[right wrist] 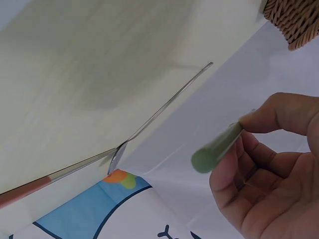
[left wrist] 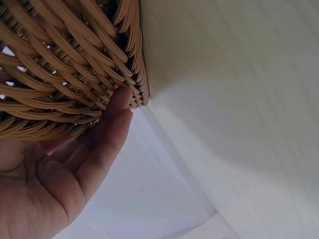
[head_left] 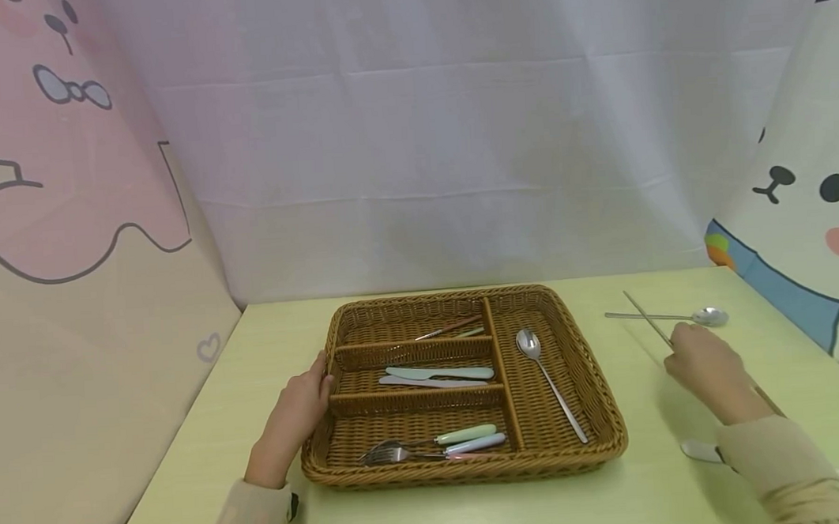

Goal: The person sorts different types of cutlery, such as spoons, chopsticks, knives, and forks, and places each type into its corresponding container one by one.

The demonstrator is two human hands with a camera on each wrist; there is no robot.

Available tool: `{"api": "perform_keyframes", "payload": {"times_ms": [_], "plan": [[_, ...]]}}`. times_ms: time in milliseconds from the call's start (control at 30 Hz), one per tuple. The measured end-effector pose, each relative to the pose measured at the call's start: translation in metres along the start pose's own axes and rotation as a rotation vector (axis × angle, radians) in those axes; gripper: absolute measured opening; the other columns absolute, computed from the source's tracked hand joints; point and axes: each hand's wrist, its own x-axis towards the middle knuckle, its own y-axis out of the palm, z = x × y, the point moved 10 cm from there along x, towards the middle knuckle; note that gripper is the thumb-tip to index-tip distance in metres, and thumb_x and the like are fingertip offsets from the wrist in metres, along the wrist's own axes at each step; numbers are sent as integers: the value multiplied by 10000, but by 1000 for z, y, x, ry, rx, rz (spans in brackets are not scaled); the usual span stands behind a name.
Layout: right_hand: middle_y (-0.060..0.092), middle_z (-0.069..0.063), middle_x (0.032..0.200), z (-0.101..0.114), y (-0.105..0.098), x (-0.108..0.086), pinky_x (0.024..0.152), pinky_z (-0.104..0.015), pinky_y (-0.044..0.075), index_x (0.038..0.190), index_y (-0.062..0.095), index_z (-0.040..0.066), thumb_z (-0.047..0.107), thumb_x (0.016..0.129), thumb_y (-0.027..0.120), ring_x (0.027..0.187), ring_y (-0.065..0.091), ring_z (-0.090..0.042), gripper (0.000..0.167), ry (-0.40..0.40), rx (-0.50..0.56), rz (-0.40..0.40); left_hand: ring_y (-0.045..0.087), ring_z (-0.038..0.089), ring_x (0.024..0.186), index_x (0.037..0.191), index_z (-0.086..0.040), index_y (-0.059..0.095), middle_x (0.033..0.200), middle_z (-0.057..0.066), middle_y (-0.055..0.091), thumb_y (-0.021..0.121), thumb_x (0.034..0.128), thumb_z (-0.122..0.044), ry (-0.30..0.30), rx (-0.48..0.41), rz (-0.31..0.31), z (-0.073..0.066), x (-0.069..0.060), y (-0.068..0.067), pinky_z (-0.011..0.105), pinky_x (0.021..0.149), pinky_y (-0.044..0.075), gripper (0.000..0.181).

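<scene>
My left hand (head_left: 297,407) holds the left side of a brown wicker cutlery basket (head_left: 466,471), its fingers against the outer wall, as the left wrist view also shows. On the right, my right hand (head_left: 706,364) pinches a thin chopstick (head_left: 646,319) with a rounded green end (right wrist: 207,158), raised off the table. Beyond that hand lies a long-handled spoon (head_left: 709,316). A chopstick with a red-brown handle (right wrist: 25,193) and metal shaft lies close to the spoon. Partly hidden under my right sleeve is a metal utensil (head_left: 700,451), perhaps a knife.
The basket's compartments hold chopsticks (head_left: 458,324) at the back left, table knives (head_left: 439,372) in the middle, forks (head_left: 394,453) with coloured handles at the front, and a long spoon (head_left: 550,390) on the right. Fabric curtains (head_left: 457,173) enclose the pale table (head_left: 274,333).
</scene>
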Motion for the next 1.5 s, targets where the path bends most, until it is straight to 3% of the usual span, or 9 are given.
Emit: {"api": "perform_keyframes", "payload": {"times_ms": [200, 500, 933, 1500], "plan": [[472, -135, 649, 25, -9, 3, 445, -333, 330, 712, 484, -46, -42, 687, 487, 531, 406, -216, 26, -56, -17, -89, 269, 77, 369, 1367, 86, 341, 457, -4, 380, 462, 956, -113, 27, -7, -43, -1, -1, -1, 205, 377, 256, 472], [455, -155, 660, 58, -18, 7, 415, -320, 333, 753, 476, -63, -57, 712, 460, 524, 398, -216, 44, -106, -28, -142, 293, 81, 371, 1401, 60, 294, 465, 2, 403, 448, 965, -129, -18, 0, 18, 4, 2, 4, 193, 375, 258, 500], [504, -189, 711, 103, -26, 15, 406, -335, 369, 825, 533, -80, -77, 733, 448, 548, 481, -270, 125, -198, -52, -229, 279, 83, 374, 1403, 69, 279, 463, 3, 397, 445, 968, -139, -20, -3, 26, 3, 2, 4, 192, 375, 250, 511], [460, -126, 685, 163, -21, 28, 423, -305, 345, 794, 515, -22, -50, 807, 487, 578, 423, -237, 41, -281, -113, -242, 293, 91, 377, 1391, 77, 300, 471, 9, 399, 449, 965, -120, -11, -5, 17, 0, 0, 1, 212, 378, 265, 493]]}}
